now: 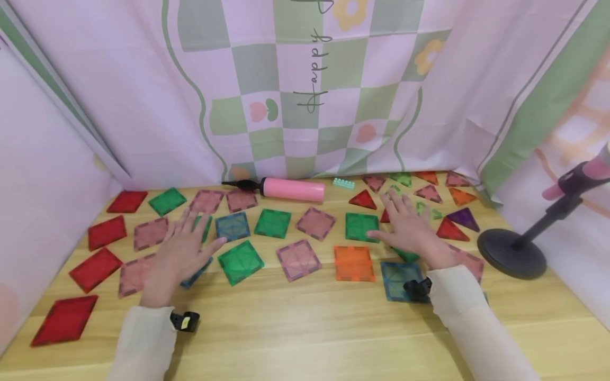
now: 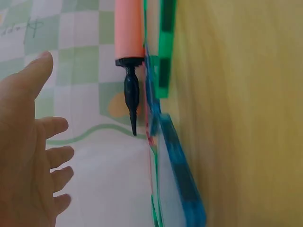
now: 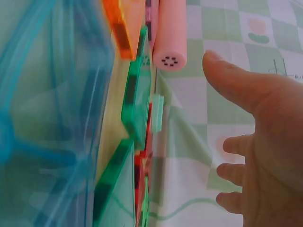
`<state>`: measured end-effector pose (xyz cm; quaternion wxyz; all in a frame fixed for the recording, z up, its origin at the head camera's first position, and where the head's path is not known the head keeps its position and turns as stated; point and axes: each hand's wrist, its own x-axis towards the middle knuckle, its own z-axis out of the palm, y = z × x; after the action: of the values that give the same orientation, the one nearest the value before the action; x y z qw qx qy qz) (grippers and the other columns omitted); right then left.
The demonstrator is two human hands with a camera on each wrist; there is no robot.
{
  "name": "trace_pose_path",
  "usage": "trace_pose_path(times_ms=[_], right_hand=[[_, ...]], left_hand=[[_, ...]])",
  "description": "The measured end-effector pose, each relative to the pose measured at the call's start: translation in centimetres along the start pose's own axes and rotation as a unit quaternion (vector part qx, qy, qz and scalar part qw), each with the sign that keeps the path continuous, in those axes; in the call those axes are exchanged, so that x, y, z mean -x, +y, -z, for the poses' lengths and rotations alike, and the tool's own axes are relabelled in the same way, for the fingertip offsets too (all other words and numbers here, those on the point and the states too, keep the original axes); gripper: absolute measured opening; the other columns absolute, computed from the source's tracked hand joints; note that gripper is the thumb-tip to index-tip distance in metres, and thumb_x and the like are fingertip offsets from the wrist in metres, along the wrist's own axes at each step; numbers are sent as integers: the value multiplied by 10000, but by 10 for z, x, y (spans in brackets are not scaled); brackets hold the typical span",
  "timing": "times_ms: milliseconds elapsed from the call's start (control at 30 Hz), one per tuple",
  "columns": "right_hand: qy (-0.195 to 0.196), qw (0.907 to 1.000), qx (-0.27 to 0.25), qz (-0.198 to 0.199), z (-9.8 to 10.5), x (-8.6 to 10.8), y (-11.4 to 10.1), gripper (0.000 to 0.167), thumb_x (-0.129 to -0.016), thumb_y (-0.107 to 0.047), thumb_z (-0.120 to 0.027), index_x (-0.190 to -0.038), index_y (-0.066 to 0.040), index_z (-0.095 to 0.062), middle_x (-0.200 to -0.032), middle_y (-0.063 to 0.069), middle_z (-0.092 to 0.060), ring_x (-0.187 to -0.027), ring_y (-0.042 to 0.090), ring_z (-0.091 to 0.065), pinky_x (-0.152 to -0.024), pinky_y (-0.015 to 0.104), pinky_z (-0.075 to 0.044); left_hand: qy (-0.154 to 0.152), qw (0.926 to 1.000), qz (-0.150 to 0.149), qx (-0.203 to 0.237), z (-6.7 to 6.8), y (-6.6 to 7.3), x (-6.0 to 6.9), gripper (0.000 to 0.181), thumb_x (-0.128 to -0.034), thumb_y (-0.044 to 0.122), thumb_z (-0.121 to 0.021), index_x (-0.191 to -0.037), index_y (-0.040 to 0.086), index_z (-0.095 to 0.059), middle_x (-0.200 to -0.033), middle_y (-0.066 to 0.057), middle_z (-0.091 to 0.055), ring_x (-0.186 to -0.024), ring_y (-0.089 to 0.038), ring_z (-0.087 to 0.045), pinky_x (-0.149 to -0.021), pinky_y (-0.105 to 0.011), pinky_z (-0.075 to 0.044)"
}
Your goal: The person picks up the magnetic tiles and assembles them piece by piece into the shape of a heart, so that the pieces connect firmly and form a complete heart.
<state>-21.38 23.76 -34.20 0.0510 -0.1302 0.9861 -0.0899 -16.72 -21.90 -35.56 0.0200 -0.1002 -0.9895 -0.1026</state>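
Observation:
Both hands hover palm down over a spread of translucent magnetic tiles, holding nothing. In the head view the left hand (image 1: 178, 251) is above pink, green and blue tiles at the left, fingers straight and spread. Beside its thumb lie a green square tile (image 1: 241, 262) and a blue square tile (image 1: 232, 226). The right hand (image 1: 411, 228) is stretched out over green and red pieces at the right, its thumb over the edge of a green square tile (image 1: 355, 226). Each wrist view shows its hand with a gap between the fingers and the tiles, several of which the hands partly cover.
A pink hand pump (image 1: 293, 189) with a black nozzle lies at the back by the curtain, near a small mint block strip (image 1: 343, 183). Red tiles (image 1: 65, 320) line the left edge. Triangular tiles (image 1: 451, 229) fill the back right. A black round-based stand (image 1: 512, 254) is at far right.

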Motion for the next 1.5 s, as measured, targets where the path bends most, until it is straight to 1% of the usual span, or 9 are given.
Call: trace_pose_path(times_ms=[133, 300, 467, 667, 1000, 1200, 1267, 1400, 1500], right_hand=[[-5, 9995, -154, 259, -1, 4, -12, 1018, -859, -632, -543, -1539, -131, 26, -1593, 194, 18, -1425, 482, -3, -990, 778, 58], [29, 9971, -412, 639, -7, 6, -30, 932, -888, -482, -610, -1535, -85, -69, -1591, 197, -45, -1423, 485, -36, -1004, 774, 20], [-31, 9913, -717, 1101, -17, 7, -51, 804, -929, -356, -598, -1518, -51, -142, -1574, 216, -126, -1426, 455, -108, -1024, 758, -78], [-272, 9825, -1240, 1364, -25, 10, -81, 773, -921, -322, -615, -1513, -58, -192, -1553, 219, -205, -1426, 431, -157, -1076, 699, -106], [-311, 9786, -1473, 1401, -36, -18, -117, 644, -871, -279, -679, -1430, -91, -419, -1539, 213, -251, -1405, 393, -256, -1078, 602, -289], [-563, 9818, -1185, 1373, -44, -36, -130, 547, -850, -343, -690, -1214, 16, -495, -1341, 186, -395, -1018, 292, -541, -879, 414, -475], [-655, 9823, -1116, 1354, -45, -37, -133, 570, -837, -345, -700, -1213, 18, -474, -1328, 175, -388, -957, 271, -538, -846, 394, -478], [-703, 9846, -1020, 1233, -46, -35, -135, 631, -826, -329, -705, -1318, -26, -453, -1352, 156, -402, -1006, 279, -534, -902, 422, -472], [-639, 9834, -1036, 1344, -47, -32, -135, 577, -821, -286, -716, -1285, -32, -485, -1300, 140, -432, -982, 272, -535, -878, 404, -469]], left_hand=[[98, 9996, -235, 81, -2, 10, 0, 781, -972, 537, -400, -1505, 6, -192, -1558, -270, -116, -1438, -442, -86, -1136, -607, -97], [255, 9975, -577, 310, -4, 24, -1, 715, -962, 388, -525, -1476, -26, -252, -1519, -307, -207, -1398, -472, -201, -1120, -598, -192], [58, 9946, -734, 731, -9, 36, 0, 691, -964, 336, -540, -1481, -12, -243, -1500, -297, -257, -1364, -470, -281, -1052, -601, -319], [-182, 9916, -796, 1002, -19, 52, 2, 646, -960, 323, -553, -1457, -11, -311, -1489, -273, -300, -1342, -443, -344, -1025, -570, -373], [-371, 9943, -440, 899, -31, 76, -3, 622, -931, 294, -609, -1422, -9, -378, -1465, -286, -329, -1326, -437, -370, -990, -555, -416], [-840, 9928, 10, 858, -35, 82, -10, 636, -909, 241, -647, -1424, -3, -365, -1479, -314, -277, -1329, -478, -337, -946, -578, -442], [-918, 9915, 20, 918, -36, 84, -10, 634, -904, 213, -653, -1427, 1, -362, -1478, -318, -276, -1330, -487, -328, -955, -585, -433], [-1033, 9880, -132, 1143, -37, 88, -9, 638, -907, 190, -650, -1439, 5, -351, -1494, -312, -254, -1357, -478, -291, -1025, -573, -376], [-1115, 9844, -240, 1338, -38, 90, -9, 649, -909, 200, -648, -1448, 7, -343, -1510, -298, -236, -1376, -457, -274, -1068, -557, -333]])
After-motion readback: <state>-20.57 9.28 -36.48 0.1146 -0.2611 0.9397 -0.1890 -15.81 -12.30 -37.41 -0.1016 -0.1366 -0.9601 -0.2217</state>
